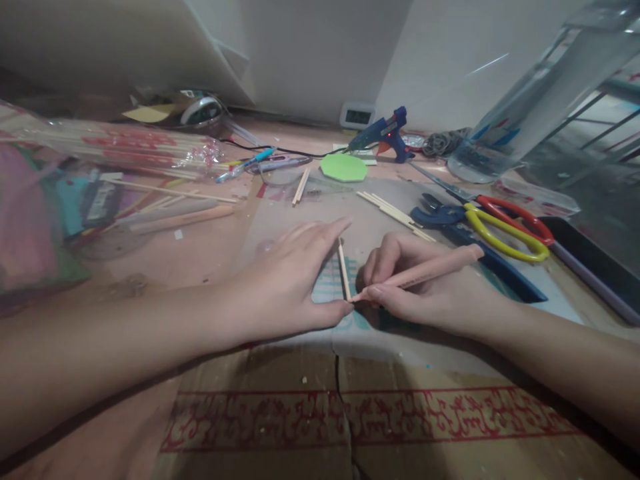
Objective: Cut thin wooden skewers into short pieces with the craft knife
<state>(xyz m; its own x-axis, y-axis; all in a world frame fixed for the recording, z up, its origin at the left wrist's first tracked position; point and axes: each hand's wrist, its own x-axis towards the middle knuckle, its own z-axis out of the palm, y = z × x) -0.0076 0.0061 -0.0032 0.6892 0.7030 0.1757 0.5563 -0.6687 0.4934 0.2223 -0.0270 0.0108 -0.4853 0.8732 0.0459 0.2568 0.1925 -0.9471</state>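
A short wooden stick (344,270) lies on the pale sheet (300,341) between my hands. My left hand (305,273) rests at its left with thumb and fingers spread, the thumb tip beside the stick's near end and the index finger near its far end. In my right hand (400,280) is a peach-coloured pen (435,268), whose tip touches or nearly touches the stick's near end. Several cut sticks (395,215) lie beyond my right hand, and a few more (301,187) stand apart further left.
Pliers (493,263) and scissors (505,230) lie at the right, near a large bottle (520,107). A blue glue gun (385,137) and a green octagon (343,167) are at the back. Bagged sticks (135,148) occupy the left. Cardboard (260,417) lies in front.
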